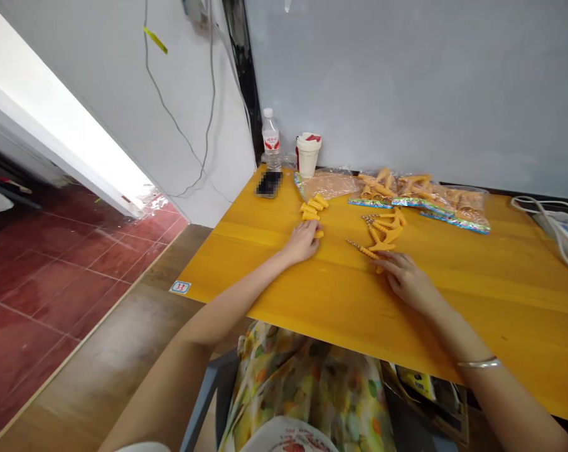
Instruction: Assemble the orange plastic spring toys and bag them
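My left hand (302, 243) rests on the table with its fingers curled over a small orange sleeve (318, 234), mostly hidden under them. Just beyond it lie several loose orange sleeves (313, 206). My right hand (406, 276) has its fingers closed around the handle of an orange T-handled screw tool (366, 251), whose spiral metal tip points left and away from me. Behind that hand, more T-handled screw tools (390, 229) lie in a row, their metal tips to the left.
Clear plastic bags (453, 201) of orange tools lie along the back, beside a flatter bag (331, 185). A white cup (308, 154), a water bottle (271, 141) and a phone (268, 184) stand or lie at the back left. A white cable (554, 229) curls at the right.
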Demonstrator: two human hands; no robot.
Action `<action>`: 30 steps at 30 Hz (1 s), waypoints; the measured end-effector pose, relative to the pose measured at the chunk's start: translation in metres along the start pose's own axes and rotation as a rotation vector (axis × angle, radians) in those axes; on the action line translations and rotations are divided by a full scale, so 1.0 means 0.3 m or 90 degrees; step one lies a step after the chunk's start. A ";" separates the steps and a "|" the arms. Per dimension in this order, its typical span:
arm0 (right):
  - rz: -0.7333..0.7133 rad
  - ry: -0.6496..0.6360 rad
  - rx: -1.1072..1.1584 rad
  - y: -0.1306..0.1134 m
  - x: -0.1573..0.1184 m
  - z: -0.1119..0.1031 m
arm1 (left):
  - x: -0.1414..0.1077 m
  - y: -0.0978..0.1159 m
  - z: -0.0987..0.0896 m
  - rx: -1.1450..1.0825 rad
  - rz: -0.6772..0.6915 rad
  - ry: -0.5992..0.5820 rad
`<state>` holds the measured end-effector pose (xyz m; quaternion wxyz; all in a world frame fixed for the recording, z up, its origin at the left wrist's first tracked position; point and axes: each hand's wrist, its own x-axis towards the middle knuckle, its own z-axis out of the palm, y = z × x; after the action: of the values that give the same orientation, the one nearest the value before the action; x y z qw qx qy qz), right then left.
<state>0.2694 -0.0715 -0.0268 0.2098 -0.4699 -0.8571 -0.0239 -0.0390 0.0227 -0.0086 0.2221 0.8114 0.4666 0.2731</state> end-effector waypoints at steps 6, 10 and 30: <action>-0.005 -0.024 0.022 0.004 0.025 0.024 | 0.061 0.076 0.044 -0.601 -0.189 0.010; 0.031 0.024 0.106 -0.040 0.050 0.028 | 0.056 0.077 0.041 -0.845 -0.303 -0.066; 0.327 0.286 0.430 -0.062 0.215 0.032 | 0.033 0.034 0.048 -0.516 -0.117 -0.119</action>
<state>0.2207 -0.0283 -0.0081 0.5299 -0.5553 -0.6064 0.2078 -0.0191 0.0252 -0.0107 0.5876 0.6351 0.3698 0.3387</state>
